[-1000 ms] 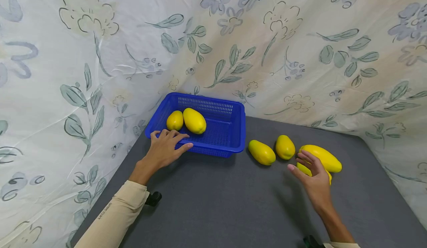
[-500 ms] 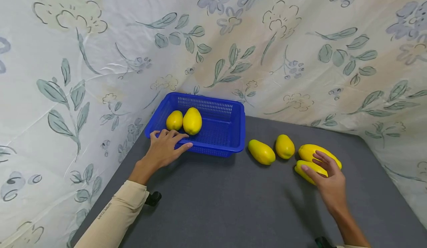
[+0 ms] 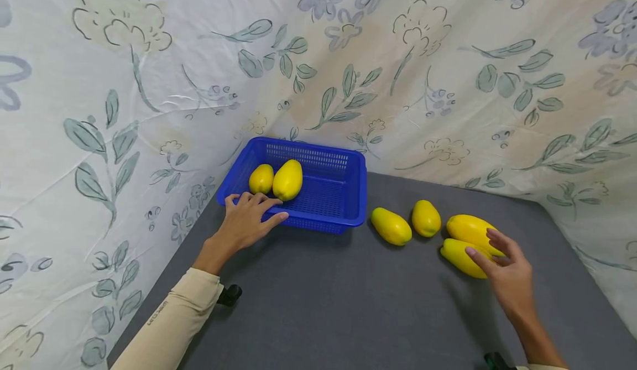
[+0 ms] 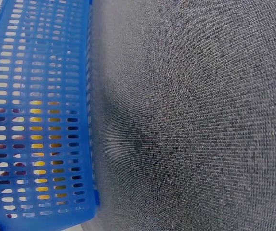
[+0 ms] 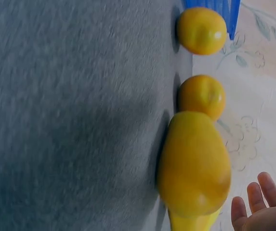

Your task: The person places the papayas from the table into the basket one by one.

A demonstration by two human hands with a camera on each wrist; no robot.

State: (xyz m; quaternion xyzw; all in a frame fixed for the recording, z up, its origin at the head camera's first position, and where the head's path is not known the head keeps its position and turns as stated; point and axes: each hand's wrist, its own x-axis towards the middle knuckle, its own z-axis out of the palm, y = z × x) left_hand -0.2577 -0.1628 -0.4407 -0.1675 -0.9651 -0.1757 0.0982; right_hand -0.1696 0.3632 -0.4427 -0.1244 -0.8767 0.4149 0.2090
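My left hand grips the near rim of a blue plastic basket, its fingers over the edge and the thumb along the outside. Two yellow mango-like fruits lie in the basket's left half, a smaller one and a larger one. My right hand is held with parted fingers by the right end of a long yellow fruit, holding nothing. Another long fruit lies just behind, partly covered by that hand. In the right wrist view, the nearest fruit sits left of the fingertips.
Between the basket and the right hand lie two more yellow fruits, one greenish-tipped and one rounder. All stand on a dark grey tabletop. Floral cloth hangs along the back and left side, close behind the basket.
My right hand has moved to the right and a little toward me, uncovering the near long fruit. The larger fruit in the basket has turned in place. My left hand stays put.
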